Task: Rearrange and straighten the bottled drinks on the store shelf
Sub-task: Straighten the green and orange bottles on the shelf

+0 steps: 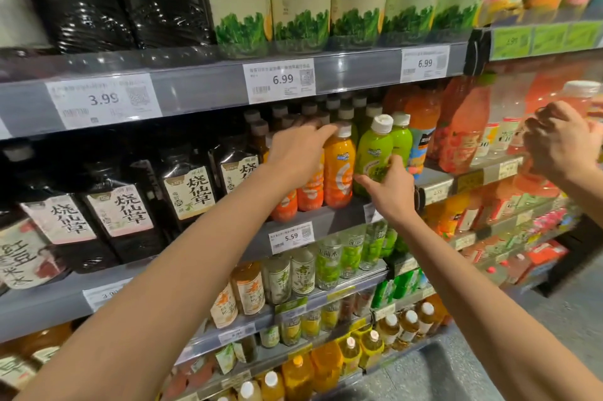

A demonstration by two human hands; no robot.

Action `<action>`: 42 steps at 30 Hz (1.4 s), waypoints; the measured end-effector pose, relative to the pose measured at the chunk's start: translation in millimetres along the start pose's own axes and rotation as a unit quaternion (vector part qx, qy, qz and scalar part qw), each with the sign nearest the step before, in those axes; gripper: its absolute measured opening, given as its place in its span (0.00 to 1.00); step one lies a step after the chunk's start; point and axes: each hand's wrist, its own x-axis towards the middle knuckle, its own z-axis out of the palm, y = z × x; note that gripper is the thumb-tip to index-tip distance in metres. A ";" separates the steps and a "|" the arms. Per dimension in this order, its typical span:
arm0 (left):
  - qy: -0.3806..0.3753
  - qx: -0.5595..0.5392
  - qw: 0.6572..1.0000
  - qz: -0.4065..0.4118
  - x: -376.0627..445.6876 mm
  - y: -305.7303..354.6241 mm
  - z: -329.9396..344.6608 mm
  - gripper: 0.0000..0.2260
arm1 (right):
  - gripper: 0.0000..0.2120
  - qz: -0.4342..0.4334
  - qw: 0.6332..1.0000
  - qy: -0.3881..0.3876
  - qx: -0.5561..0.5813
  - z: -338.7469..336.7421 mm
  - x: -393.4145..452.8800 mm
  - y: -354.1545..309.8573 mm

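Fingers of the right hand (390, 186) wrap the green bottle (373, 152). Left hand (298, 147) fingertips, spread, touch the orange bottle (339, 165) cap. Tag below reads 5.59 (291, 236).

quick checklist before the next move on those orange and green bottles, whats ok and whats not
1. Left hand placed: ok, fingers reach the white cap of the front orange bottle.
2. Right hand placed: ok, wrapped around the lower part of the green bottle.
3. Green bottle upright: not ok, it tilts to the right against the second green bottle.
4. Orange bottle upright: ok, it stands straight at the shelf edge.
5. Labels facing front: cannot tell, the hands cover part of them.
6. Way clear on the right: not ok, another person's hand is working on the next shelf.
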 end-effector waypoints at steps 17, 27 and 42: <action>-0.076 -0.124 0.985 -0.093 16.8 -19.9 2.2 0.11 | 0.23 0.007 0.996 -0.021 -0.082 9.9 5.2 -0.4; -0.078 -0.165 0.981 -0.066 12.2 -18.8 -5.9 0.12 | 0.24 -0.025 0.994 -0.034 -0.096 12.8 4.8 5.5; 0.124 -0.104 0.986 0.040 -52.0 -46.1 -22.7 0.15 | 0.13 -0.161 0.985 0.008 -0.058 28.7 -49.4 -52.7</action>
